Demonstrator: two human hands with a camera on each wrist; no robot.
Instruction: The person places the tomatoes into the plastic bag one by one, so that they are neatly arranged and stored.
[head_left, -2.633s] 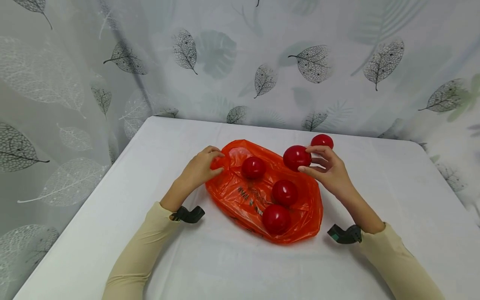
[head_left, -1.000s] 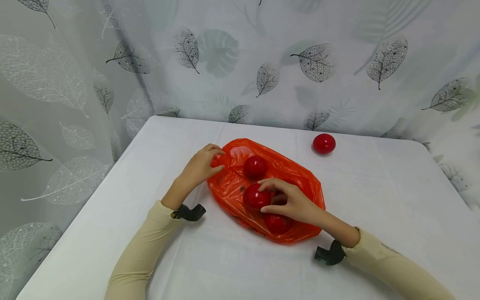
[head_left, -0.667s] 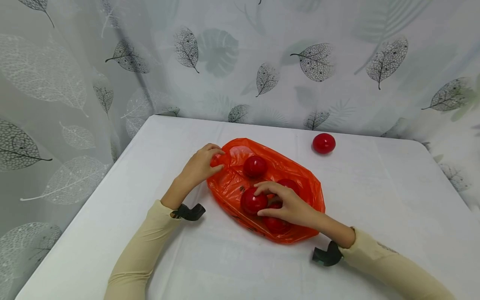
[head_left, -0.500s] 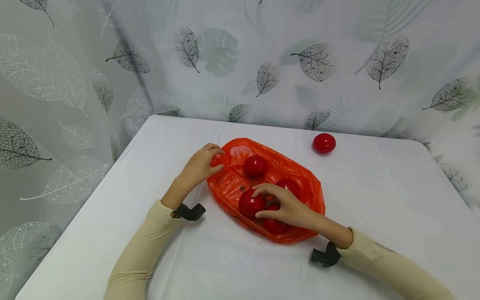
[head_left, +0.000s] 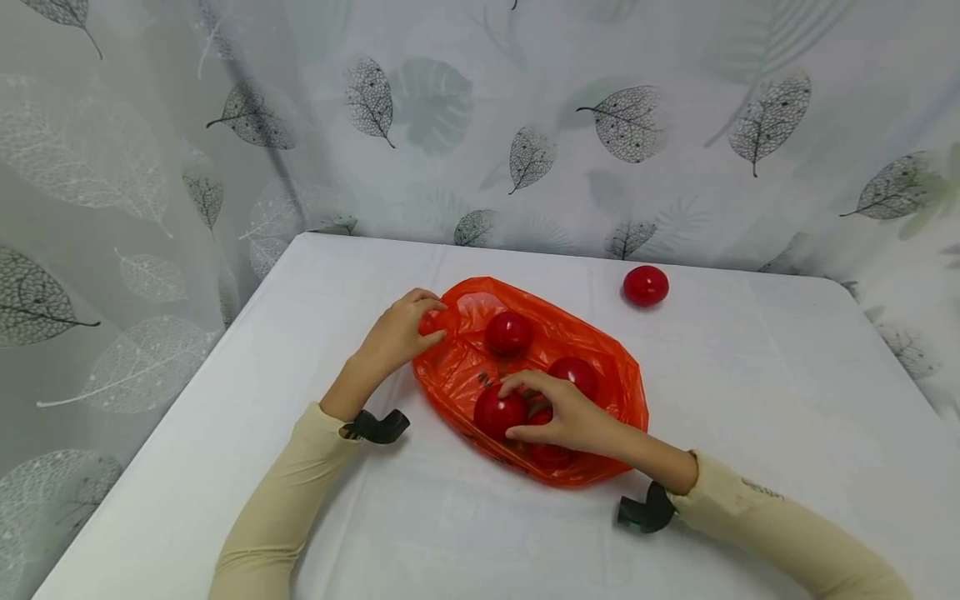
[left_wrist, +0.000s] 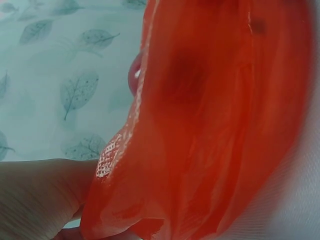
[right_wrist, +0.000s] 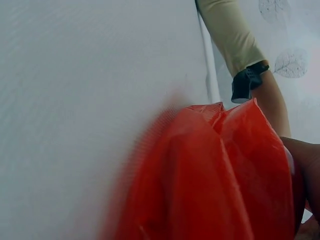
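Note:
An orange-red plastic bag lies spread with its mouth up on the white table. My left hand pinches its left rim between thumb and fingers; in the left wrist view the bag wall fills most of the picture. Inside the bag's front left part, my right hand holds a glossy red ball between thumb and fingers. Another ball sits behind it, one to the right, and one is partly hidden under my right hand.
A further red ball lies outside the bag, near the table's back edge. Behind the table hangs a leaf-patterned curtain. Black wrist mounts sit on both forearms.
My right hand has carried a red ball from over the bag's far right rim leftward and down into the bag, lowering slightly in the last half second. The left hand stays at the rim.

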